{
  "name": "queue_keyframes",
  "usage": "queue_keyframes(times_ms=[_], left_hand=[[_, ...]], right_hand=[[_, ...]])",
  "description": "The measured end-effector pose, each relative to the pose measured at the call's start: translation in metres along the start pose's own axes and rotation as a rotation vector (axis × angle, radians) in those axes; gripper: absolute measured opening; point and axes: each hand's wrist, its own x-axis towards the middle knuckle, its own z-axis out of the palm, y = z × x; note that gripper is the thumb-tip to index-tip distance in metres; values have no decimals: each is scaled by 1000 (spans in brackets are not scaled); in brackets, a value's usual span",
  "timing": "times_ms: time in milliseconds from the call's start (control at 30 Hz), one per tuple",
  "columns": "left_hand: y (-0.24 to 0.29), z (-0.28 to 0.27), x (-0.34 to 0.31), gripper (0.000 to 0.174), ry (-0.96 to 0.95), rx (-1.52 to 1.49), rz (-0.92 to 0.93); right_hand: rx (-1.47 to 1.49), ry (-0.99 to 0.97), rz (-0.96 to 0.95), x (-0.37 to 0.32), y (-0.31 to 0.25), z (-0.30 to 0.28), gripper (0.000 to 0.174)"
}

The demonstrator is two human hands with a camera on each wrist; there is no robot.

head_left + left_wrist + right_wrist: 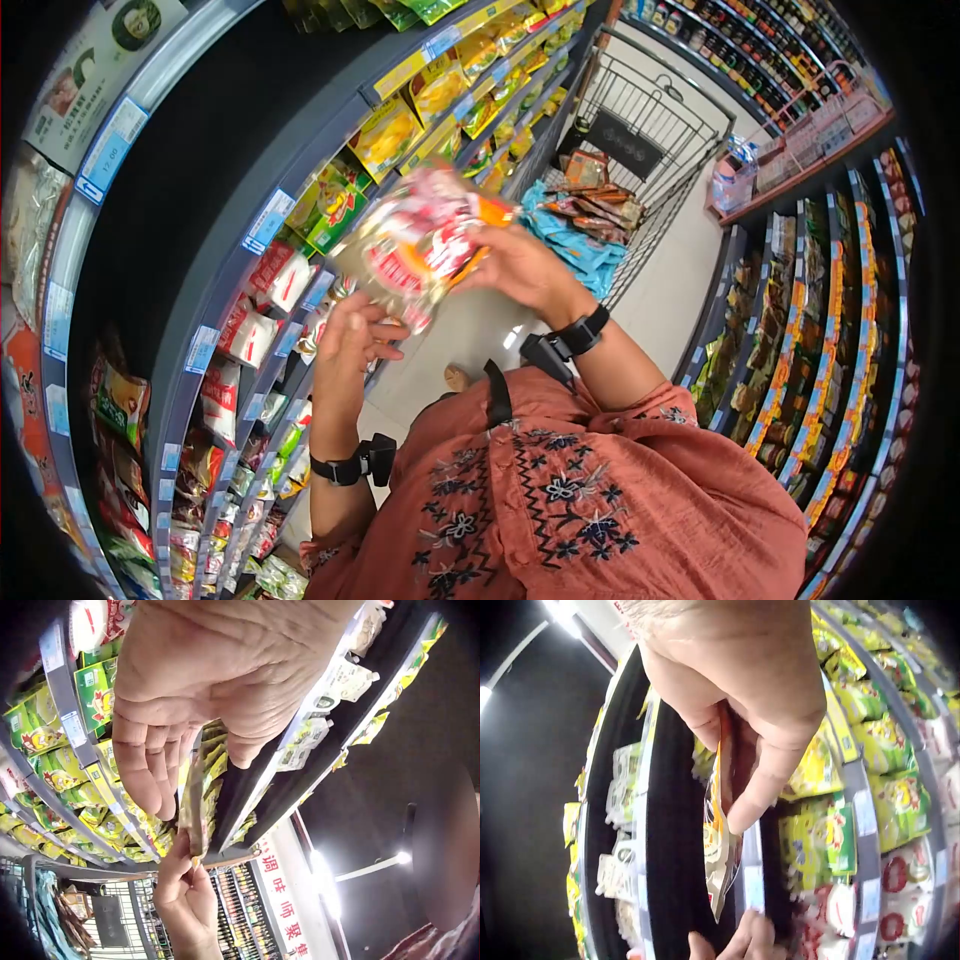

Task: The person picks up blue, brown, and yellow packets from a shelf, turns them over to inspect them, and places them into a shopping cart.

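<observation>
My right hand [530,265] pinches a shiny, red, white and orange plastic packet [425,245] by one edge, thumb on one side and fingers on the other. The packet hangs in front of the shelves and looks blurred in the head view. Seen edge-on in the right wrist view, it is thin and flat, its printed face mostly turned away. Close to the packet's lower corner is my left hand [345,340], its fingers loosely bent and not gripping. The left wrist view shows that palm [217,667] spread, with the packet just beyond the fingertips.
Shelves on the left carry yellow bags [385,140] and red-and-white bags [245,335]. A wire shopping cart [625,145] stands ahead, holding blue packets [580,245] and brown packets [600,210]. More stocked shelves [780,330] line the right, below a pink rack [810,150].
</observation>
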Motion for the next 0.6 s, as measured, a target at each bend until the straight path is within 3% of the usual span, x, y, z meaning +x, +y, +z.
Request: queue_keyframes(times_ms=[267,367,400,500,600], left_hand=[[-24,42,-7,42,58,31,-120],[-29,55,-18,40,111,1,-142],[-33,59,-21,39,130,-9,-138],[-39,69,-33,40,195,-20,-134],[-46,81,-43,41,262,-29,-139]], right_hand=[[128,524,-191,-37,-61,-207,38],[70,474,-243,-55,-72,-280,37],[28,545,-245,-55,-79,-303,36],[1,641,-367,-56,-95,-336,32],[198,817,-236,-42,-106,-335,38]])
